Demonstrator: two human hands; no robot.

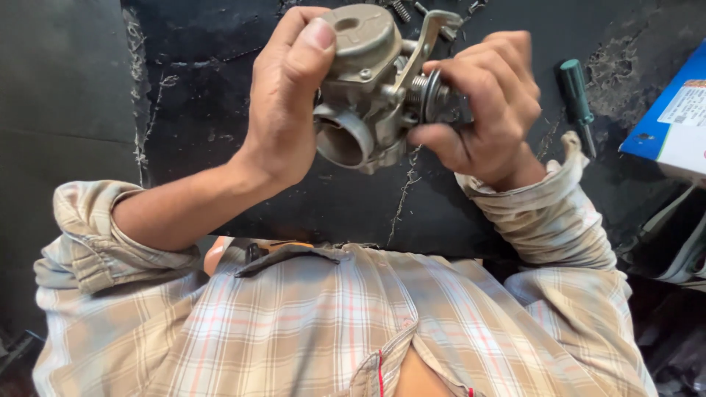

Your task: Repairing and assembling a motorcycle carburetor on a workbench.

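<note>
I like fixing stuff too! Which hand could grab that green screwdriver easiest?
Probably the right hand. The green-handled screwdriver lies on the dark work surface just beside it, while the left hand grips the far side of the metal carburetor. The right hand would first have to release the carburetor's spring end.

left hand (290, 88): raised, fingers curled in a grip | right hand (485, 103): raised, fingers clenched, wrist bent

Dark, cracked and worn work surface (206, 110), pale grit along the cracks. Lying on it: green-handled screwdriver (577, 99) at right, blue-and-white box (673, 121) at the right edge, small metal springs and bits (403, 10) near the top.
</note>
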